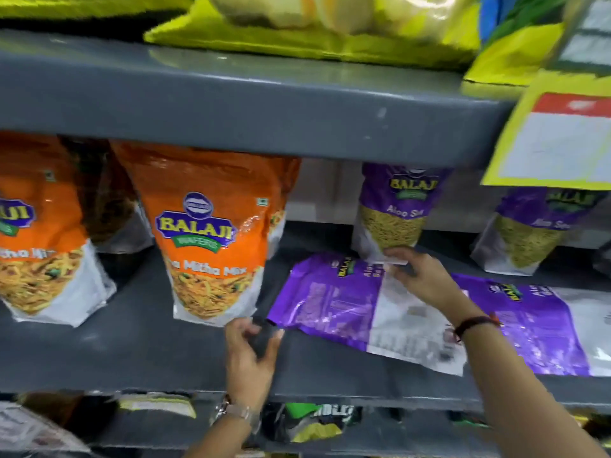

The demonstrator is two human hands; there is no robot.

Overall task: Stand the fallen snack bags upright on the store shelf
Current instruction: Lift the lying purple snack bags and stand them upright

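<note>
A purple snack bag [334,299] lies flat on the grey shelf [148,352], back side up. A second purple bag [535,325] lies flat to its right. My right hand [426,276] rests on the first flat bag's far edge, fingers touching the bottom of an upright purple bag [393,209] behind it. My left hand [251,355] hovers with spread fingers by the flat bag's near left corner, holding nothing. Another upright purple bag [529,233] stands at the back right. Two orange bags [211,233] [39,233] stand upright on the left.
The shelf above [231,107] overhangs the bags and carries yellow-green packs [314,31]. A yellow and white price tag [558,140] hangs at the right. More packs [310,421] fill the shelf below.
</note>
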